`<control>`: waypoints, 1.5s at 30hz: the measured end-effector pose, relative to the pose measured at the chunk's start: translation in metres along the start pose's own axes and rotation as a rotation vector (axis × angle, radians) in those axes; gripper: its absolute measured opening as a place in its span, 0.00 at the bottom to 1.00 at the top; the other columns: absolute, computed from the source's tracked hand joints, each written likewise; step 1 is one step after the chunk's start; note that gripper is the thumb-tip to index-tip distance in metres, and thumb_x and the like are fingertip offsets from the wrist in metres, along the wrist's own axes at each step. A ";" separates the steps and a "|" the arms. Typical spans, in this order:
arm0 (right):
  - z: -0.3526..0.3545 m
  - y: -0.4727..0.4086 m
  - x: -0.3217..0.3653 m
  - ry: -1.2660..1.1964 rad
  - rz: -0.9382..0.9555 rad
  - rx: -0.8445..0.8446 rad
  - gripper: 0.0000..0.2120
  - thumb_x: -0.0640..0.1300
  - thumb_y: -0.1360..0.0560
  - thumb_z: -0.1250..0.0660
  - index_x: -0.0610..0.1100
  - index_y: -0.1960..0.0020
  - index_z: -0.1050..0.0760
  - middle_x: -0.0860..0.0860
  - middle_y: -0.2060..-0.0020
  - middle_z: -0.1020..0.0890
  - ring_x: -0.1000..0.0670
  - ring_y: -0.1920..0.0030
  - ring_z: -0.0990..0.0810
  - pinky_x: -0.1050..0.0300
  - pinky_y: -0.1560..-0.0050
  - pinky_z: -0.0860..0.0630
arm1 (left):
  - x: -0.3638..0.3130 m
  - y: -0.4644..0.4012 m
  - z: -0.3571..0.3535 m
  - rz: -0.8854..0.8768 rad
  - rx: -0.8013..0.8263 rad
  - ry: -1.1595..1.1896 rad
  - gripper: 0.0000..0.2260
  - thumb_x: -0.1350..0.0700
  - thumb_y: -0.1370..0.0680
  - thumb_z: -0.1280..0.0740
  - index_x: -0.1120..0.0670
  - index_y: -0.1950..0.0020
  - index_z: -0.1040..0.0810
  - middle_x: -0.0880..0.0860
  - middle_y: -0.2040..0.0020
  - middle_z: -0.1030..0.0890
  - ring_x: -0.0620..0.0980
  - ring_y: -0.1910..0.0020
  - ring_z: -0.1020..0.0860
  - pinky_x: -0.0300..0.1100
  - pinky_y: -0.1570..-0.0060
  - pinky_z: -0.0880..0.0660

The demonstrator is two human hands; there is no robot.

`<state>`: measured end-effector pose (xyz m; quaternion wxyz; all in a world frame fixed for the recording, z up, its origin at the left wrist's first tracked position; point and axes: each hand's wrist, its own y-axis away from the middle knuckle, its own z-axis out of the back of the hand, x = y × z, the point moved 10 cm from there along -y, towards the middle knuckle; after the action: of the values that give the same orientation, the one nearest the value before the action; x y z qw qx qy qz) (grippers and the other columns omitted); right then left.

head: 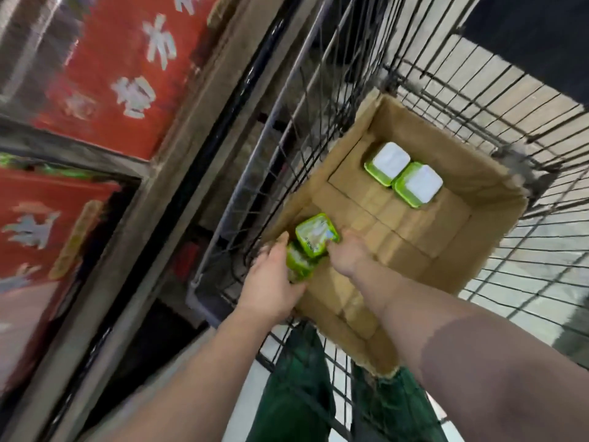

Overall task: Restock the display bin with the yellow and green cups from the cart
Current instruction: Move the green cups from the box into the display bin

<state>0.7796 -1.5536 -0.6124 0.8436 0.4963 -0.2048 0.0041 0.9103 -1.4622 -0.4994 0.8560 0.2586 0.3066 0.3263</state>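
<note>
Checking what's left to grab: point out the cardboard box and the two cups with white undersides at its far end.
cardboard box (478, 199): head view, inner right wall.
nearer white-bottomed cup (420, 186): head view, white underside.
farther white-bottomed cup (390, 161): head view, white underside.

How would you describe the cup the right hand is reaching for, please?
Look in the cardboard box inside the wire cart. At its near left corner, beside the right hand, the cup shows its printed green lid, unlike the far pair showing white faces.
</note>
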 end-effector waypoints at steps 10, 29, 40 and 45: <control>0.050 0.056 0.039 -0.024 0.286 0.092 0.17 0.42 0.19 0.40 0.43 0.32 0.29 0.50 0.58 0.24 0.50 0.54 0.29 0.68 0.65 0.34 | -0.026 -0.010 0.010 -0.054 0.094 0.102 0.50 0.53 0.35 0.22 0.50 0.22 0.50 0.57 0.27 0.35 0.53 0.26 0.41 0.42 0.30 0.39; -0.004 0.034 -0.015 -0.147 0.089 0.085 0.24 0.49 0.23 0.35 0.47 0.29 0.34 0.51 0.49 0.19 0.46 0.45 0.22 0.55 0.41 0.27 | -0.011 -0.014 0.031 0.018 -0.106 -0.018 0.27 0.44 0.36 0.26 0.51 0.42 0.30 0.52 0.46 0.23 0.52 0.42 0.26 0.42 0.46 0.29; -0.073 0.039 -0.013 -0.458 -0.018 0.242 0.25 0.46 0.26 0.30 0.40 0.32 0.32 0.45 0.38 0.24 0.46 0.41 0.24 0.56 0.41 0.25 | -0.012 -0.014 0.035 -0.008 -0.186 0.079 0.24 0.42 0.37 0.26 0.50 0.45 0.26 0.47 0.51 0.22 0.51 0.47 0.23 0.41 0.50 0.28; -0.075 0.042 -0.002 -1.005 -0.076 0.230 0.24 0.23 0.30 0.33 0.40 0.39 0.32 0.47 0.55 0.22 0.46 0.54 0.22 0.55 0.55 0.18 | -0.017 -0.011 0.039 -0.009 -0.208 0.071 0.22 0.46 0.36 0.24 0.50 0.46 0.26 0.42 0.56 0.27 0.49 0.46 0.24 0.34 0.53 0.35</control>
<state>0.7949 -1.4689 -0.6098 0.5806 0.5338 -0.5648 -0.2428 0.9316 -1.4914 -0.4741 0.8682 0.1553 0.3022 0.3616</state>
